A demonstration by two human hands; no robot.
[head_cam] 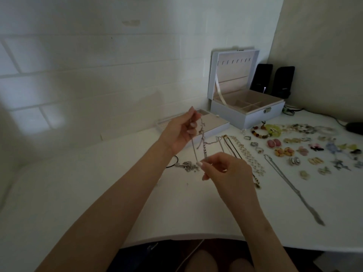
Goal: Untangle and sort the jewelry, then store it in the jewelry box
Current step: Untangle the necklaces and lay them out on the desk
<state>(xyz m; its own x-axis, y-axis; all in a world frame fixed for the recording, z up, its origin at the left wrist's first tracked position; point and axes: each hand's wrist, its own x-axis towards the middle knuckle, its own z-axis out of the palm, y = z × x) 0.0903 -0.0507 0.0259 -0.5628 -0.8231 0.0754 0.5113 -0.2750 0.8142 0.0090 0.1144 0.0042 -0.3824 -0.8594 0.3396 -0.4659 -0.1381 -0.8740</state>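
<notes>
Silver chains (194,150), tangled: held above the desk (98,193), long axis near upright. Left hand (182,132) pinches the top end; right hand (225,169) pinches the bottom, just below. Jewelry box (247,114) stands open beyond, rightward.

Left hand (180,132), raised at centre frame, pinches a chain (194,150); right hand (229,171), lower right of it, pinches the chain's lower end.
</notes>
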